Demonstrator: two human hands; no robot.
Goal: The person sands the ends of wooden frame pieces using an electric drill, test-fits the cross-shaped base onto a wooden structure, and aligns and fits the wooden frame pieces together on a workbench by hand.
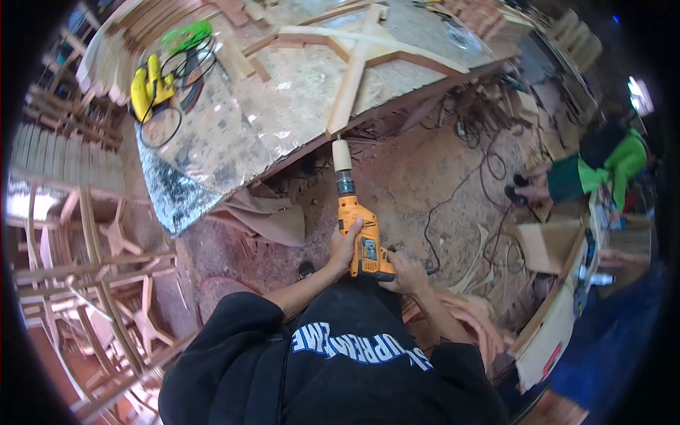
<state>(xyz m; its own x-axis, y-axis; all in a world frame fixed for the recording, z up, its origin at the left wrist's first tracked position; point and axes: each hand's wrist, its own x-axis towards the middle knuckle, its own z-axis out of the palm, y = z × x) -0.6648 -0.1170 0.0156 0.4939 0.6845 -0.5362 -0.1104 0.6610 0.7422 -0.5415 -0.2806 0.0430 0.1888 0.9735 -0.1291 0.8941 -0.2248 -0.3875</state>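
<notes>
An orange corded power drill is held in front of my body, pointing away toward the workbench. My left hand wraps the left side of its body, thumb on top. Lower right, my right hand grips the drill at its handle, which is partly hidden. Ahead of the chuck, a pale wooden sleeve surrounds the bit. The bit's tip meets the near end of a cross-shaped wooden frame, which lies on the workbench and reaches its edge.
A yellow power tool with a black cord and a green tool lie on the bench's left. Chair frames stack at left. Cords and scraps cover the floor. A person in green stands at right.
</notes>
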